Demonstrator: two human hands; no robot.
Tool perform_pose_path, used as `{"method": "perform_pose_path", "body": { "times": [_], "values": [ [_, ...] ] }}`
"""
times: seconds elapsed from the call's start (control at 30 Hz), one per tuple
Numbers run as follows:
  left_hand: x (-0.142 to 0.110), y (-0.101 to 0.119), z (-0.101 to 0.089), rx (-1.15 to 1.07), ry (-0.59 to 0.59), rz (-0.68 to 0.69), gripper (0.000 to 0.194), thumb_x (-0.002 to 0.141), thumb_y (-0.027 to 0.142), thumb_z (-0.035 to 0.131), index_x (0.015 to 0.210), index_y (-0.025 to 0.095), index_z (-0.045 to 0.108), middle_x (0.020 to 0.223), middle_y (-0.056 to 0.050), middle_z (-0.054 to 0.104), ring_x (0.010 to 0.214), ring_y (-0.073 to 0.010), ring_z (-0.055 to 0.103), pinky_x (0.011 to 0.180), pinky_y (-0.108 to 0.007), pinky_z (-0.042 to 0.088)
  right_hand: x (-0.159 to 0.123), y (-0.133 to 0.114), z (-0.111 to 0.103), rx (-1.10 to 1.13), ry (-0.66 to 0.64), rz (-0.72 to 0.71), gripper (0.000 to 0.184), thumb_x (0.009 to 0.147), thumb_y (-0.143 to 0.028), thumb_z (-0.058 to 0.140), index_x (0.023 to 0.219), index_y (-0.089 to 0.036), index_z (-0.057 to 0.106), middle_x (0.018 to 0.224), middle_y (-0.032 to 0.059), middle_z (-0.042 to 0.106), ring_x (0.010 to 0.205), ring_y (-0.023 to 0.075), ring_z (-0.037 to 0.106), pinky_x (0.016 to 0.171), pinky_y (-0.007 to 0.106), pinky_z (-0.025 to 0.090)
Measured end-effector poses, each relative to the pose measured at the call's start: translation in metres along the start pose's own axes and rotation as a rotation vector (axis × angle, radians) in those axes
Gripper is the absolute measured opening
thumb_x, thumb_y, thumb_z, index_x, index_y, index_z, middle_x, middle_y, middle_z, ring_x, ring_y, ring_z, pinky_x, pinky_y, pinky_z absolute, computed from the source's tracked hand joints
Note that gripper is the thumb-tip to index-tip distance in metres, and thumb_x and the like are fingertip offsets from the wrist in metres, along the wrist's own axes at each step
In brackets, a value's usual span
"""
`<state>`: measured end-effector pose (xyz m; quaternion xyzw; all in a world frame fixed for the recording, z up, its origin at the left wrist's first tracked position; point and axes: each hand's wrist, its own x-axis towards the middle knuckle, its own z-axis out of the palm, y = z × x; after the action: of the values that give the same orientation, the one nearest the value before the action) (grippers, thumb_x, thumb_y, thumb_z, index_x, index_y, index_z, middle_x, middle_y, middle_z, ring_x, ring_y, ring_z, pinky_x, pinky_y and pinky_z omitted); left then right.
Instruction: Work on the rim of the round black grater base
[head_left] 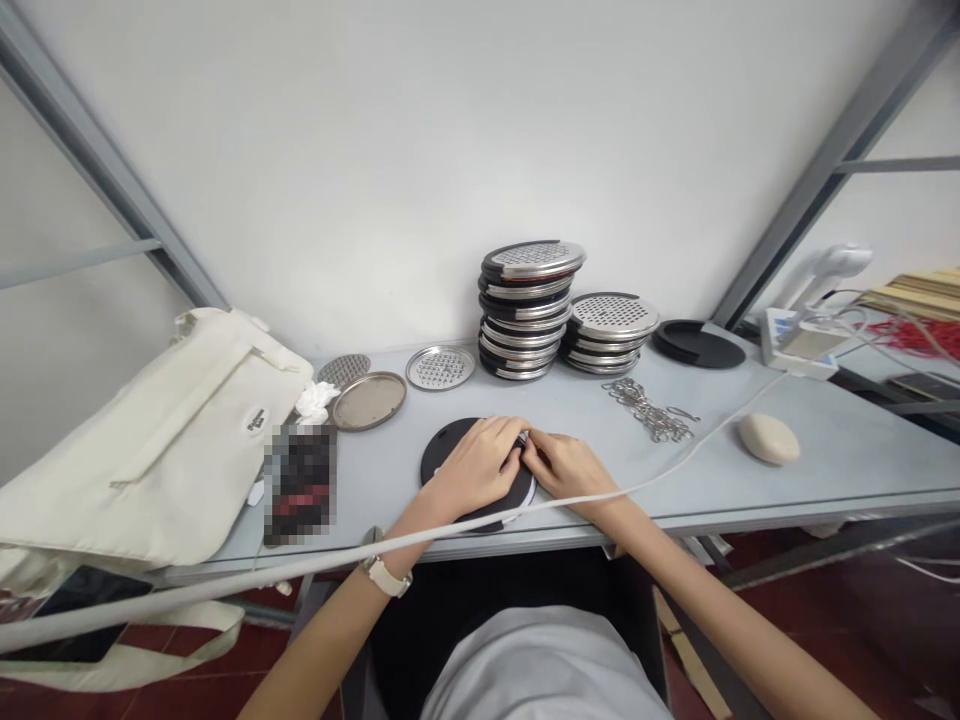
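At lower centre, a person's left hand (480,468) lies over a black disc (442,452), apparently to steady it on the grey table (720,480). The right hand (564,466) meets it at the disc's right edge, fingertips drawn together; whether they clamp anything is hidden. Metal rings (651,410) lie right of centre, perhaps for easy reach.

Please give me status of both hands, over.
Left hand on flat, round black disc. Right hand at its edge. White cable crosses view before both wrists.
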<state>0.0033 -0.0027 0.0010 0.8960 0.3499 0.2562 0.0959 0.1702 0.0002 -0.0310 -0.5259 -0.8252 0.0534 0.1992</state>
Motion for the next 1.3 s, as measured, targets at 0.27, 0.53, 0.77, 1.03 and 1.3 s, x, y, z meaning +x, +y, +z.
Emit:
{"method": "perform_pose_path", "body": {
  "times": [0.27, 0.53, 0.77, 1.03, 1.3],
  "values": [
    [0.0005, -0.0006, 0.0009, -0.008, -0.002, 0.0, 0.027, 0.084, 0.007, 0.042, 0.11, 0.017, 0.046, 0.102, -0.006, 0.056, 0.097, -0.02, 0.052, 0.088, -0.035, 0.04, -0.0019, -0.0041, -0.0041, 0.013, 0.008, 0.011, 0.019, 0.087, -0.027, 0.037, 0.085, -0.017, 0.054, 0.069, 0.0039, 0.064, 0.056, 0.0134, 0.055, 0.055, 0.024, 0.029],
    [0.0008, 0.0008, -0.0006, -0.022, -0.002, -0.001, 0.028, 0.084, 0.007, 0.042, 0.11, 0.017, 0.046, 0.101, -0.006, 0.057, 0.095, -0.0196, 0.052, 0.087, -0.035, 0.041, -0.0027, -0.005, -0.0029, 0.112, 0.032, 0.023, 0.018, 0.087, -0.028, 0.037, 0.082, -0.019, 0.052, 0.07, 0.0026, 0.063, 0.058, 0.0131, 0.055, 0.056, 0.023, 0.032],
    [0.0004, -0.0011, 0.0014, 0.012, 0.002, 0.007, 0.027, 0.085, 0.007, 0.04, 0.109, 0.018, 0.045, 0.101, -0.006, 0.056, 0.096, -0.0196, 0.052, 0.088, -0.036, 0.041, -0.0021, -0.0028, -0.0041, 0.157, 0.063, 0.006, 0.021, 0.09, -0.026, 0.033, 0.083, -0.018, 0.051, 0.07, 0.0036, 0.062, 0.057, 0.013, 0.053, 0.057, 0.023, 0.034],
    [0.0001, 0.0004, -0.0006, 0.04, 0.017, -0.036, 0.021, 0.085, 0.01, 0.042, 0.104, 0.017, 0.046, 0.099, -0.006, 0.052, 0.095, -0.0192, 0.05, 0.085, -0.034, 0.043, -0.0001, 0.003, 0.0002, 0.151, -0.004, -0.081, 0.026, 0.093, -0.023, 0.028, 0.103, -0.016, 0.051, 0.084, 0.0073, 0.065, 0.069, 0.0147, 0.059, 0.063, 0.023, 0.038],
    [0.0005, -0.0002, 0.0006, 0.111, 0.048, -0.048, 0.02, 0.085, 0.014, 0.045, 0.104, 0.017, 0.046, 0.1, -0.007, 0.054, 0.096, -0.0213, 0.05, 0.087, -0.038, 0.041, 0.0005, 0.0029, 0.0013, 0.121, 0.005, -0.059, 0.023, 0.093, -0.025, 0.029, 0.092, -0.018, 0.051, 0.075, 0.0044, 0.063, 0.064, 0.0139, 0.057, 0.059, 0.023, 0.035]
  ]
}}
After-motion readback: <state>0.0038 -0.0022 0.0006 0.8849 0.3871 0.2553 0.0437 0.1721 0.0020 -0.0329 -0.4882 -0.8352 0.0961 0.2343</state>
